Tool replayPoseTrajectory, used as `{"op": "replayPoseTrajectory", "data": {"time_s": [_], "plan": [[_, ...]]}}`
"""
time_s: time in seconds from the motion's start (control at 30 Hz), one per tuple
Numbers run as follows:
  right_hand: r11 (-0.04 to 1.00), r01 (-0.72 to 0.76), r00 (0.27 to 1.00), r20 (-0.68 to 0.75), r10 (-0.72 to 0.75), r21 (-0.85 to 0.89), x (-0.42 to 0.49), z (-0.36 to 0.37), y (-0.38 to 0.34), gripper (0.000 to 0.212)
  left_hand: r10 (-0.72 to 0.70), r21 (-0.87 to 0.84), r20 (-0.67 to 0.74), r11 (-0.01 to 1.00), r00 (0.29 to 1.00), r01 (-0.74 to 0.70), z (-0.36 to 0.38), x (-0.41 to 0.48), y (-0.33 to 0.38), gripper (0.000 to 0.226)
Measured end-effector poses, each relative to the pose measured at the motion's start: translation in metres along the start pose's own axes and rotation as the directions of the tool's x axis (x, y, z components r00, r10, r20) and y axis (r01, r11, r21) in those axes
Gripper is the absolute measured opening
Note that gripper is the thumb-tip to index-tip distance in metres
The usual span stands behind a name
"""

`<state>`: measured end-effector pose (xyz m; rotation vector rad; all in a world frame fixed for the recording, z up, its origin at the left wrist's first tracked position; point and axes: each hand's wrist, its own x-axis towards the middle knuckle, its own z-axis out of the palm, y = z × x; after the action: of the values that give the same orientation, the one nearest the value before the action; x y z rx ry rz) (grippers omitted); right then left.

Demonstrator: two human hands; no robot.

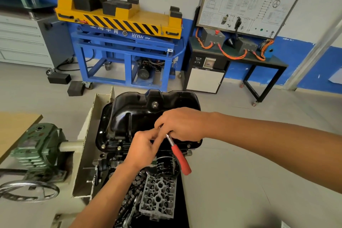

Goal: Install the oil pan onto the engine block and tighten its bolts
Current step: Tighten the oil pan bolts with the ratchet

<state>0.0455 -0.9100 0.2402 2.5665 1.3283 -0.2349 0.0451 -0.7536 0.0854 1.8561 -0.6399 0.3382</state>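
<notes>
Now, the likely trouble: the socket could seat crooked on a bolt head and slip, rounding it, because both hands crowd the tool's working end and hide it. A bolt or socket could also drop from the fingertips into the engine parts below the hands.

The right hand point(183, 124) is curled closed over the head of a chrome ratchet wrench with a red handle point(180, 159); the handle hangs free below the palm, slanting toward the viewer. The left hand point(144, 146), just beside and touching it, pinches narrowly at the same tool head. Whether a bolt or socket sits between those fingertips cannot be told.

Directly under and beyond both hands lies the glossy black stamped-steel oil pan point(148, 113), already seated on the dark engine block point(114, 155). Small silvery flange bolts point(103, 146) show along its edge, left of the hands.

Below the hands sit a black cylindrical oil filter point(164, 164) and a grey aluminium cylinder head point(159, 194). Far left is a green cast gearbox point(37, 150); well beyond, a blue lift table with a yellow top point(120, 24).
</notes>
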Motion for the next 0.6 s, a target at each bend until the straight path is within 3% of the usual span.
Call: {"op": "replayPoseTrajectory", "data": {"time_s": [0.1, 0.2, 0.33, 0.4, 0.6], "plan": [[0.986, -0.092, 0.995, -0.034, 0.098, 0.138, 0.002, -0.004, -0.001, 0.046, -0.012, 0.001, -0.029, 1.0, 1.0, 0.012, 0.003, -0.001, -0.004, 0.022], [0.987, -0.12, 0.991, -0.054, 0.126, 0.107, 0.006, -0.002, -0.005, 0.053, -0.028, -0.042, -0.047, 0.999, 0.998, 0.026, 0.003, -0.001, -0.006, 0.023], [0.997, -0.081, 0.995, -0.057, 0.08, -0.018, 0.009, -0.003, -0.006, 0.03, -0.04, -0.053, -0.047, 0.998, 0.998, 0.038, 0.001, -0.001, -0.004, 0.021], [0.994, -0.034, 0.998, -0.053, 0.028, -0.103, 0.009, -0.004, -0.003, 0.021, -0.033, -0.045, -0.057, 0.999, 0.998, 0.03, 0.002, 0.001, -0.004, 0.033], [0.989, 0.008, 0.999, -0.031, -0.012, -0.146, 0.01, -0.005, 0.001, 0.026, -0.089, -0.088, 0.011, 0.992, 0.996, 0.09, 0.004, 0.002, -0.008, 0.023]]}}
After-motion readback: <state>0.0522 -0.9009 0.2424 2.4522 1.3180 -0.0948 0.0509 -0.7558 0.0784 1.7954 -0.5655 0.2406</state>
